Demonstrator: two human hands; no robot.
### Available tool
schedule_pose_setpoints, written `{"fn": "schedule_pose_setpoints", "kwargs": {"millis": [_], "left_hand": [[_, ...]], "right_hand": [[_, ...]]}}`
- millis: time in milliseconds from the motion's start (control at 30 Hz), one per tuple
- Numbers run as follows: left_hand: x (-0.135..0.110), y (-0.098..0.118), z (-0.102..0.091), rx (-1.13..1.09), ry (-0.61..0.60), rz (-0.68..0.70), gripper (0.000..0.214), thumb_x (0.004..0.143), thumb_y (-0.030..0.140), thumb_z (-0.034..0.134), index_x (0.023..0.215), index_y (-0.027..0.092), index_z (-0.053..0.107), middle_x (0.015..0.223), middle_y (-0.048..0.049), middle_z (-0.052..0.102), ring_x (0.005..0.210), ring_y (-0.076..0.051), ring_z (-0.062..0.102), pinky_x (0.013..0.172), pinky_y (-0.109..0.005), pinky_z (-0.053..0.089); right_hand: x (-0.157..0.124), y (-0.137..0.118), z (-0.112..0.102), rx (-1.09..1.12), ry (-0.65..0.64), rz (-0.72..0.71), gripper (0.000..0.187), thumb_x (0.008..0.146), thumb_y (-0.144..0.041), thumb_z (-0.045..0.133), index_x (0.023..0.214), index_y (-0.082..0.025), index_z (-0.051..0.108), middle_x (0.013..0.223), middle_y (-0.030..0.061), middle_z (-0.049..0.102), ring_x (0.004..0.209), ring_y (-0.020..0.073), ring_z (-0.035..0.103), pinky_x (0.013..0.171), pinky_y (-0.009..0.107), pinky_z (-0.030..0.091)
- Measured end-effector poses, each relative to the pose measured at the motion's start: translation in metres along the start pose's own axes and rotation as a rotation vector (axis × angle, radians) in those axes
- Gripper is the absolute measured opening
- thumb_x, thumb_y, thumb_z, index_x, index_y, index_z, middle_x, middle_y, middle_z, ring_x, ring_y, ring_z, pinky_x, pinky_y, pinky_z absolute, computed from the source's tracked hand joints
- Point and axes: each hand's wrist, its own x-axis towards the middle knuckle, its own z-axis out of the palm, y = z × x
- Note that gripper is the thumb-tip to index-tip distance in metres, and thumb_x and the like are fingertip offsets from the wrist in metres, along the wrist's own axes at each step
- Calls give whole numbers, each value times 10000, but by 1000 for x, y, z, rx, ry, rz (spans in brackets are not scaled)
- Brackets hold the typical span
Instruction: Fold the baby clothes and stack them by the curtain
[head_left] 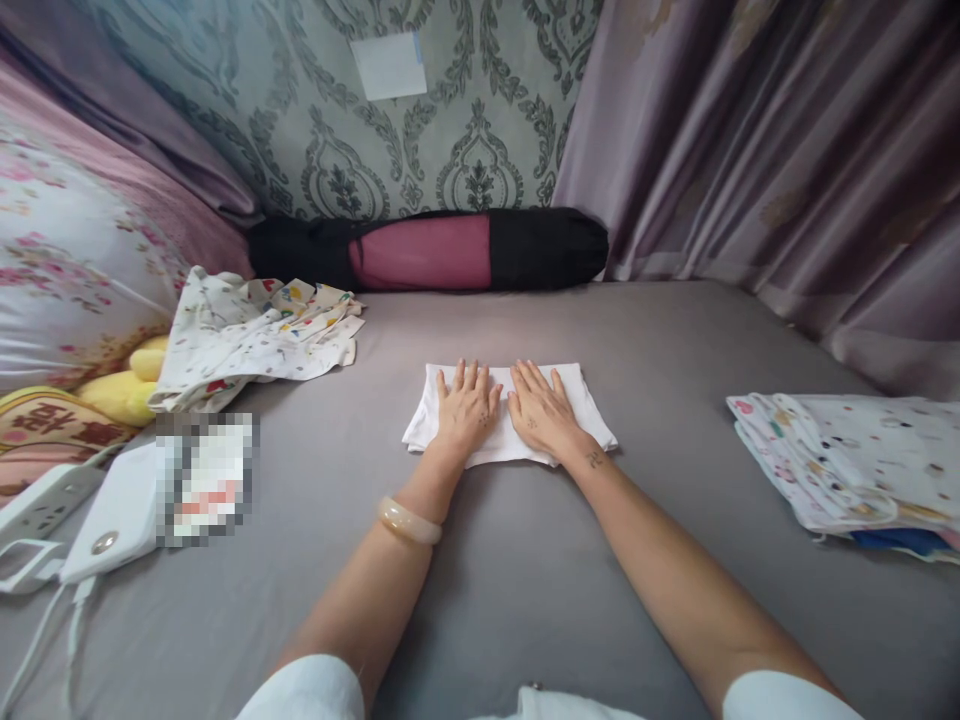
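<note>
A white folded cloth (506, 445), perhaps a garment, lies flat on the grey sheet in front of me. My left hand (466, 405) rests palm down on its left half, fingers stretched out and pointing away from me. On the right half, my right hand (546, 408) also presses flat, fingers extended and angled slightly to the left. The two thumbs are close together near the middle without touching. Both palms are hidden against the fabric. A pale bangle (409, 521) circles my left wrist.
A stack of folded printed cloths (862, 455) sits at the right. Crumpled patterned clothes (255, 335) lie at the left, beyond a white power bank (120, 510), a power strip (46, 502) and cables. A long black-and-pink bag (420, 252) lies along the wall.
</note>
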Motion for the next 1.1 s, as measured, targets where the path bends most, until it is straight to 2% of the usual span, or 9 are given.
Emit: {"fn": "schedule_pose_setpoints", "kwargs": {"millis": [100,200,500,667,867,1100], "left_hand": [[0,1,1,10,-85,5,554,1015,443,220,1444,164,435,1533,-127,405,1446,-302,310,1172,-604,178],[-1,1,1,13,-89,3,552,1014,444,223,1445,169,432,1534,-126,404,1443,-306,314,1168,-610,182],[-3,-1,2,-15,1,-25,535,1010,418,239,1391,141,493,1484,-145,472,1428,-303,344,1167,-611,181],[-2,-7,0,0,88,-113,584,1011,430,203,1420,104,461,1504,-154,442,1461,-297,276,1186,-590,141],[-2,-9,1,22,-52,-165,623,1006,452,193,1435,74,440,1523,-186,400,1457,-315,282,1186,-556,179],[-2,-9,0,13,-60,-165,614,1006,449,193,1439,86,433,1528,-181,395,1459,-312,277,1183,-560,179]], "right_hand": [[-1,-1,3,-2,-22,11,564,997,-287,233,1497,-52,347,1579,119,298,1472,238,226,1206,488,110],[-1,-2,4,-1,-17,14,560,998,-286,235,1493,-56,358,1574,119,310,1469,243,234,1203,490,119],[-2,1,6,15,46,23,550,990,-275,251,1472,-55,400,1554,128,355,1461,247,255,1202,470,129],[-3,9,4,2,74,67,556,995,-284,239,1477,-51,388,1566,136,330,1468,245,235,1206,468,106],[-4,14,5,-8,7,104,571,992,-298,231,1487,-48,366,1574,130,311,1469,247,231,1203,480,130],[-4,13,6,1,8,109,575,992,-303,225,1490,-50,363,1577,125,307,1471,241,223,1206,473,118]]}}
